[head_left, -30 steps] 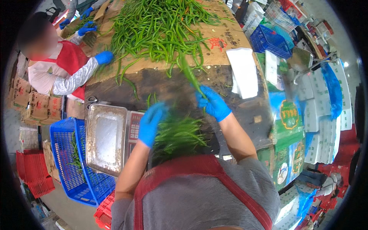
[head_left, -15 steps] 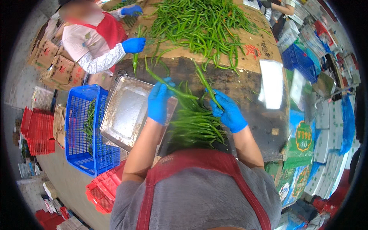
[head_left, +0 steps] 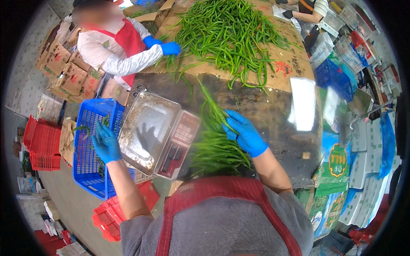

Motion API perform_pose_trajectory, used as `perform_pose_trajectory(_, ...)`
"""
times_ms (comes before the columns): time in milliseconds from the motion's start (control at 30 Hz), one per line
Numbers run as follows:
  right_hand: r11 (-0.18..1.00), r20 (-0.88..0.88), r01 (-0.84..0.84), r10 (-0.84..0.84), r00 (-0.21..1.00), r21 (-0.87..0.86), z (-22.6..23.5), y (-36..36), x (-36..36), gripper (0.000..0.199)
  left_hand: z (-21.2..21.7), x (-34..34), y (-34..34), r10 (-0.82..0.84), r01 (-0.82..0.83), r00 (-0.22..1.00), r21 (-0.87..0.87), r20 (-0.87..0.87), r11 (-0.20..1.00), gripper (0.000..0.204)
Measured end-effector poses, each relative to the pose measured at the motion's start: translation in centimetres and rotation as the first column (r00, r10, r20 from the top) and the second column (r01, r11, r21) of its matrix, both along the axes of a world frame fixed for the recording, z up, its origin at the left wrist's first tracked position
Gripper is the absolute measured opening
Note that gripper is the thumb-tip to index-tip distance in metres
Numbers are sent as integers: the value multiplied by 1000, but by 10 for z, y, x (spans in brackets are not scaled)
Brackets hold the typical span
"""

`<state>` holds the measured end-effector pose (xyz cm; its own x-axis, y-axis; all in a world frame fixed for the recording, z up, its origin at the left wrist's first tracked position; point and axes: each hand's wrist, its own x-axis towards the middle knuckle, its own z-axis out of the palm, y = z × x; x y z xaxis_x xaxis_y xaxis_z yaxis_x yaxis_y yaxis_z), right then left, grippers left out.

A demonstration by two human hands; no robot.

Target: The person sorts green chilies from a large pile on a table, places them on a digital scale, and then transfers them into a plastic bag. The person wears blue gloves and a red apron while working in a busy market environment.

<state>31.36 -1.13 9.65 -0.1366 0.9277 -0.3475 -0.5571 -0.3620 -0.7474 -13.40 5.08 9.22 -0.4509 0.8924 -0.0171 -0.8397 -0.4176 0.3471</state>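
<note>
My left hand (head_left: 106,143), in a blue glove, is over the blue plastic basket (head_left: 92,182) with its fingers apart. A curved green chili pepper (head_left: 81,128) shows just off its fingertips, apart from the hand. My right hand (head_left: 247,134), gloved in blue too, is closed on long green chili peppers (head_left: 212,104) that point away from me. Beneath and nearer to me lies a row of green chili peppers (head_left: 220,155), partly blurred. Between my hands stands a scale with a worn metal tray (head_left: 145,132) and a keypad panel (head_left: 183,130).
A large heap of green chili peppers (head_left: 226,36) covers cardboard at the table's far side. Across at the left, a person in a red apron (head_left: 130,40) handles peppers with blue gloves. Scissors (head_left: 139,88) lie behind the scale; white sheets (head_left: 303,104) lie at the right.
My left hand has swung left from the row of peppers to the basket and let go of a chili pepper. My right hand has moved slightly nearer me. The co-worker's hands have moved right.
</note>
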Motion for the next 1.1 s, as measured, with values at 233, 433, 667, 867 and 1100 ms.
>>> perform_pose_trajectory(233, 887, 548, -308, 77, 833, 343, -8, 3, -45, 39, 4, 205, -54, -727, 612, 527, -396, -441, 684, 59)
perform_pose_trajectory(433, 906, 502, -318, 145, 852, 278, 3, -13, -44, 36, -2, 230, -49, -765, 651, 524, -403, -375, 644, 32)
perform_pose_trajectory(667, 901, 580, -111, -172, 797, 420, -37, -13, -20, 28, -12, 148, -28, -412, 334, 877, -305, -247, 892, 31)
perform_pose_trajectory(867, 972, 475, -42, -76, 877, 233, -50, -26, 0, 25, -34, -99, -15, 175, -175, 983, -9, 44, 984, 23)
perform_pose_trajectory(1100, 954, 476, -183, 49, 878, 239, -36, -22, -19, 26, -11, 70, -23, -118, 94, 950, -97, -288, 991, 39)
